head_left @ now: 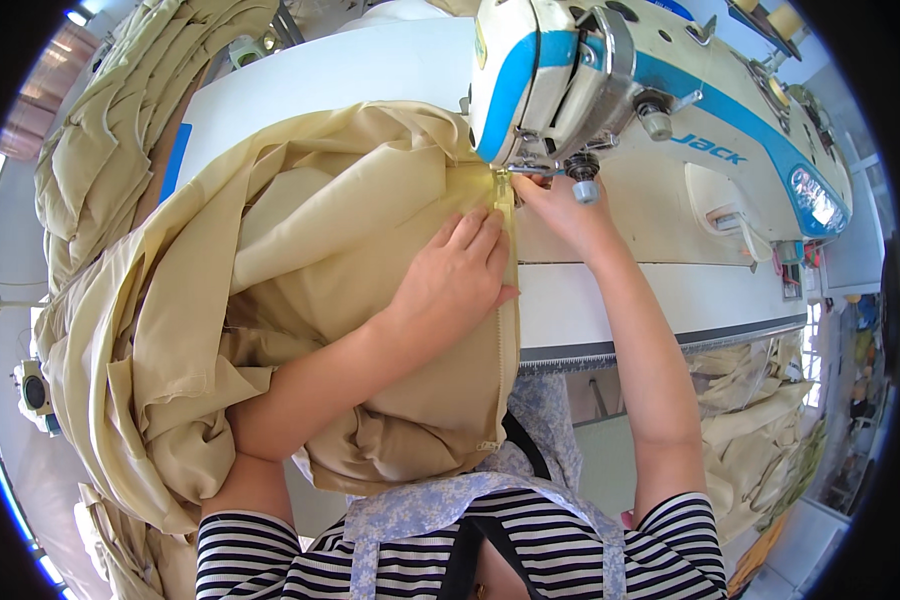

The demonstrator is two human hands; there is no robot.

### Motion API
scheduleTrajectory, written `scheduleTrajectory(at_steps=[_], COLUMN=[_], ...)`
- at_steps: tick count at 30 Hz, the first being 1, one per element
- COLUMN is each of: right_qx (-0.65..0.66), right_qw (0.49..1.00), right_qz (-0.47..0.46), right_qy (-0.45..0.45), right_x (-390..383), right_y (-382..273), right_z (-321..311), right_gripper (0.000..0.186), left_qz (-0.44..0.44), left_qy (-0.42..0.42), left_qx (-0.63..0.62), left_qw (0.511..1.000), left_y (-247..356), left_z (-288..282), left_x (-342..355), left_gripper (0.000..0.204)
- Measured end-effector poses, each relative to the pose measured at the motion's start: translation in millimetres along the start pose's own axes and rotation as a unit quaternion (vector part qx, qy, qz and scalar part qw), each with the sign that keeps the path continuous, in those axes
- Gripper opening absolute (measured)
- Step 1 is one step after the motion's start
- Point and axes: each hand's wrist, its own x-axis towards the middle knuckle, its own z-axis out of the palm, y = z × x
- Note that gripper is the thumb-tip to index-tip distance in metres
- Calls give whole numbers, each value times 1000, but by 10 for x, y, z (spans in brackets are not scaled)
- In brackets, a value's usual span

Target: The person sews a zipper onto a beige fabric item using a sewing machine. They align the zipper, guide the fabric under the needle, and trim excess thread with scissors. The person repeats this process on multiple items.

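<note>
A large beige garment piece [340, 240] lies bunched over the sewing table, its folds draped around my left forearm. Along its right edge runs a zipper [500, 370], with a metal part near the bottom end. My left hand [455, 262] rests flat on the cloth beside the zipper, palm down, fingers extended. At the zipper's upper end, under the white and blue sewing machine [515, 100], the cloth lies by the lit needle area [500, 178]. Just right of that spot is my right hand [562, 207], fingertips at the fabric edge; the machine's knobs partly hide its fingers.
A ruler strip [660, 345] runs along the table's front edge. More beige cloth is heaped at the far left [110, 150] and below the table on the right [755, 420]. The machine's arm spans the upper right, above the white tabletop [670, 295].
</note>
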Motion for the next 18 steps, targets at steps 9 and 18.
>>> scheduleTrajectory(at_steps=[9, 18], right_qx=[-8, 20], right_qw=[982, 981], right_qz=[-153, -159], right_qy=[105, 112], right_x=[207, 259], right_y=[345, 594], right_z=[271, 366], right_gripper=[27, 23], left_qz=[-13, -28], left_qy=[7, -26], left_qx=[-19, -28], left_qw=[1000, 999], left_y=[-2, -51], left_z=[1, -17], left_x=[66, 165], left_gripper=[55, 54])
